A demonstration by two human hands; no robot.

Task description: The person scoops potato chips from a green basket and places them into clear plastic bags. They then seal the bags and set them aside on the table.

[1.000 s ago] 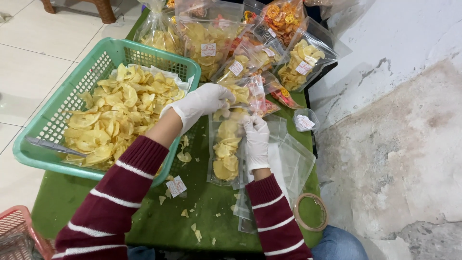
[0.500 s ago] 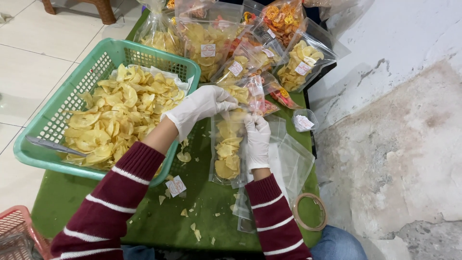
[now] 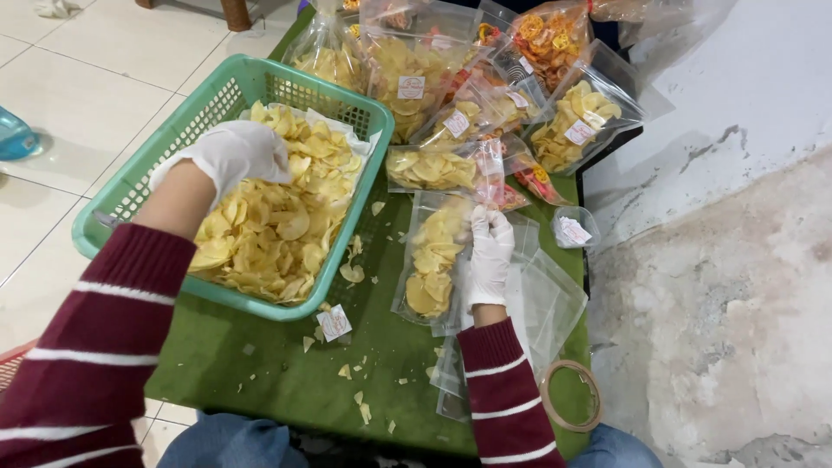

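Left hand (image 3: pixel 232 156), white-gloved, was down in the green plastic basket (image 3: pixel 130 186), fingers curled closed over the pile of yellow chips (image 3: pixel 277 230); whether it gripped any chips, cannot tell. Basket sat on left part of the green-covered desk (image 3: pixel 260 381). Small label sticker (image 3: pixel 334 322) lay just beside basket's near edge, with chip crumbs scattered around. Right hand (image 3: pixel 488 258), also gloved, gripped the right edge of a clear plastic bag (image 3: pixel 431 260) part-filled with chips, lying flat mid-desk. Empty clear bags (image 3: pixel 546 303) lay under and right of it. Sealed, labelled chip bags (image 3: pixel 451 95) were stacked at far side. Tape roll (image 3: pixel 571 396) lay at near right corner.
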